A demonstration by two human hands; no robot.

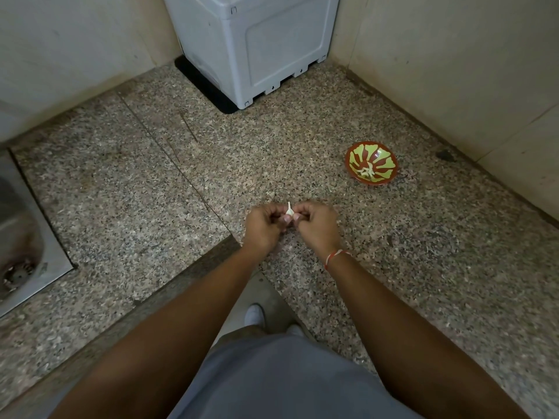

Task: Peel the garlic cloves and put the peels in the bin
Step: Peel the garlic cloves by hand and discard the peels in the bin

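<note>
Fingers of both hands curl inward and pinch one garlic clove (289,210) between them, thumbs and fingertips meeting at the clove; left hand (263,225) grips from the left, right hand (314,222) from the right. Clove is held above the granite counter (151,182), near its front edge where the edge steps inward, roughly mid-width. A thin pale tip, stem or peel, sticks up from the clove; cannot tell how much skin is off.

Largest first: speckled granite counter fills most of the view, meeting tiled walls (453,71) at the back and right. Grey plastic box-shaped appliance (251,40) stands at the back edge of the counter in the corner, on a black mat (208,92) that shows along its left side. Steel sink (21,237) is set into the counter's left edge, drain (16,275) visible near the front. Person's grey shirt (287,379) covers the bottom centre; both forearms reach forward over the front edge. Red and green patterned bowl (371,163) sits toward the right edge of the counter, well apart from the hands, with a few pale garlic pieces (365,172) inside. White shoe (254,316) shows on the floor below the counter edge. Red and white thread band (335,257) circles the right wrist.
</note>
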